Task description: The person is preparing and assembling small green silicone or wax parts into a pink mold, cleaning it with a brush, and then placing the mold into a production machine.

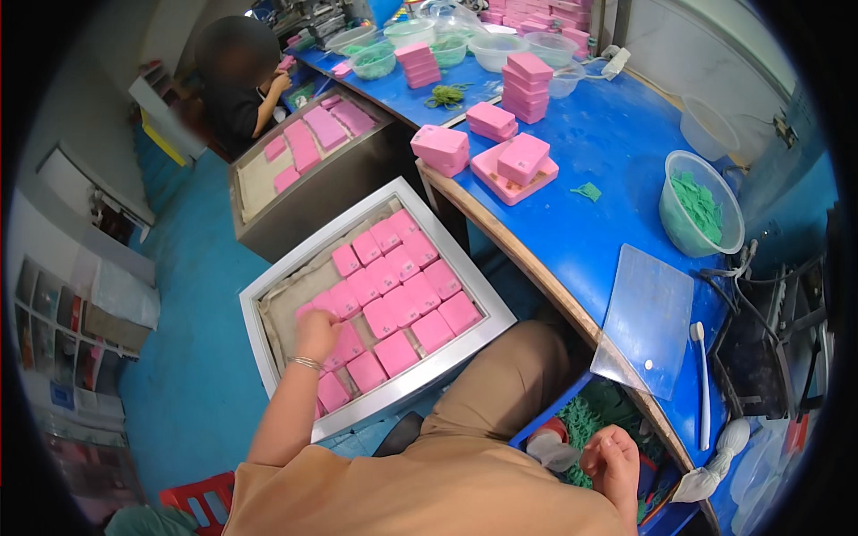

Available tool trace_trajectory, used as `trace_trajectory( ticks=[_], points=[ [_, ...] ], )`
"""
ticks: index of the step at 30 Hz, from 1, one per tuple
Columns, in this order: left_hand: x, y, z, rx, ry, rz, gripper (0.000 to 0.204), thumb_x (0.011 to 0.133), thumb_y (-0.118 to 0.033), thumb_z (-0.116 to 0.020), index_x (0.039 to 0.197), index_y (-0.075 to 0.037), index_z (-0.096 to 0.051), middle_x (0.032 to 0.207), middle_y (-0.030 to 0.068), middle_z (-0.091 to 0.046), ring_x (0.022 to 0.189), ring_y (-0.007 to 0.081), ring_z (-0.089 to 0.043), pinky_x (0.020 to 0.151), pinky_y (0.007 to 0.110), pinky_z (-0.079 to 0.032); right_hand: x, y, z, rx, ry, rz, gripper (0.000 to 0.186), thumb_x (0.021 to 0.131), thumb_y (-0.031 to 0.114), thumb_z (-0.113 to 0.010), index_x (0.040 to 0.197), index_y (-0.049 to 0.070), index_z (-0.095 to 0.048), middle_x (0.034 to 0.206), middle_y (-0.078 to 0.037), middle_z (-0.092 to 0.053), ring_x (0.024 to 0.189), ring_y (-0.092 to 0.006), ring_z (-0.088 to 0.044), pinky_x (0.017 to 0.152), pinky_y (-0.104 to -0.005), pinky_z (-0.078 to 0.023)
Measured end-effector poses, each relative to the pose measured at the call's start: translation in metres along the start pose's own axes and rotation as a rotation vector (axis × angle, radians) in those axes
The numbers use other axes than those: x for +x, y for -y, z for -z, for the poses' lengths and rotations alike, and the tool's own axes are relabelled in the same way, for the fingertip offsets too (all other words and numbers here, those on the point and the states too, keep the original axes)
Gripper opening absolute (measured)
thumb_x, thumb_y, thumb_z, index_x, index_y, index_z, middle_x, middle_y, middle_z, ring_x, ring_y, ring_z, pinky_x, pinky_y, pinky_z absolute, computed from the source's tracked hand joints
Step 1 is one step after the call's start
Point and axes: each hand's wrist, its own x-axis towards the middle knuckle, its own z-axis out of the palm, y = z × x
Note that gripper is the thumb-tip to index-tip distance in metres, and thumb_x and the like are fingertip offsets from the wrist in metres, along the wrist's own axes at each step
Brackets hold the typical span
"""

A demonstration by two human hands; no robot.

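My left hand (318, 334) reaches into a square, silver-framed tray (261, 329) with a cloth-like lining. Its fingers are closed on a pink block (308, 311) at the left side of the rows; the fingertips are partly hidden. Several similar pink blocks (381, 316) lie side by side there, some with small dark marks on top. At the lower right, my right hand (614, 461) has its fingers curled together above a blue bin holding green stringy pieces (583, 427). Whatever the right fingers may pinch does not show.
On the blue table (581, 237) stand stacked pink blocks (525, 87), a bowl (686, 198) of green pieces, a clear sheet (645, 313) overhanging the edge and a toothbrush (703, 384). Another person (234, 89) works beside a second tray (253, 192), far left.
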Motion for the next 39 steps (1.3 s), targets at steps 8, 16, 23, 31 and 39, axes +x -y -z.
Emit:
trace_trajectory(
  ticks=[8, 16, 23, 31, 39],
  points=[
    [-0.016, -0.013, 0.000, 0.188, 0.061, -0.031, 0.064, 0.053, -0.034, -0.082, 0.102, -0.001, -0.057, 0.102, 0.0202, -0.054, 0.103, 0.0318, -0.049, 0.085, 0.037, -0.042, -0.007, -0.005, 0.005, 0.025, 0.014, 0.033, 0.019, 0.086, 0.019, -0.054, 0.077, 0.002, -0.054, 0.059, -0.003, -0.051, 0.048, -0.0089, -0.042, 0.045, -0.0220, -0.031],
    [-0.018, -0.028, 0.018, -0.224, 0.108, -0.107, 0.052, 0.060, -0.022, -0.078, 0.100, -0.001, -0.053, 0.094, 0.0186, -0.055, 0.089, 0.0306, -0.055, 0.079, 0.034, -0.045, -0.018, 0.002, 0.009, 0.009, 0.045, 0.101, 0.016, 0.085, 0.017, -0.056, 0.079, 0.002, -0.054, 0.063, -0.004, -0.054, 0.052, -0.0096, -0.045, 0.047, -0.0222, -0.034],
    [-0.099, -0.212, 0.098, -0.453, 0.105, -0.940, 0.042, 0.060, -0.017, -0.078, 0.094, -0.005, -0.056, 0.099, 0.0124, -0.055, 0.096, 0.0254, -0.053, 0.085, 0.034, -0.042, -0.019, 0.030, -0.007, 0.021, 0.440, 0.138, 0.014, 0.082, 0.006, -0.061, 0.092, 0.002, -0.053, 0.107, -0.013, -0.054, 0.090, -0.0173, -0.056, 0.080, -0.0311, -0.046],
    [-0.159, -0.321, 0.069, -0.468, 0.345, -1.622, 0.056, 0.062, -0.009, -0.076, 0.109, -0.008, -0.045, 0.127, 0.0194, -0.038, 0.120, 0.0356, -0.037, 0.098, 0.043, -0.033, -0.015, 0.027, -0.032, -0.037, 0.228, 0.380, 0.055, 0.078, 0.016, -0.068, 0.118, 0.002, -0.034, 0.111, -0.008, -0.044, 0.103, -0.0135, -0.047, 0.085, -0.0312, -0.043],
    [-0.162, -0.315, 0.046, -1.170, 1.280, -0.859, 0.043, 0.065, -0.022, -0.079, 0.091, -0.009, -0.047, 0.114, 0.0082, -0.038, 0.106, 0.0160, -0.042, 0.091, 0.030, -0.037, -0.033, 0.042, -0.012, -0.784, 0.065, 0.605, 0.028, 0.089, 0.035, -0.047, 0.091, 0.008, -0.054, 0.069, -0.012, -0.058, 0.064, -0.0303, -0.058, 0.055, -0.0365, -0.044]
  ],
)
